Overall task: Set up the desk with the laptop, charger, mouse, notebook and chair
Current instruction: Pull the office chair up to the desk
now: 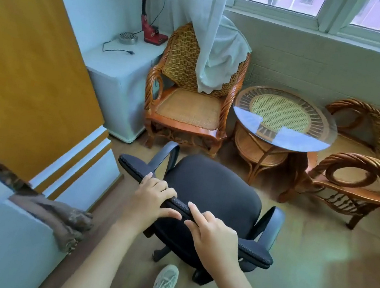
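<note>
I have both hands on the top edge of the black office chair's (pixel 210 197) backrest, since that edge gives the best leverage for rolling it on its casters. My left hand (pixel 153 197) curls over the edge with the thumb underneath, gripping it; my right hand (pixel 214 237) rests on it with the index finger straight, the others loosely bent. The chair stands on the floor between the rattan armchair (pixel 191 94) and my shoe (pixel 164 281). No laptop, charger, mouse or notebook is in view.
</note>
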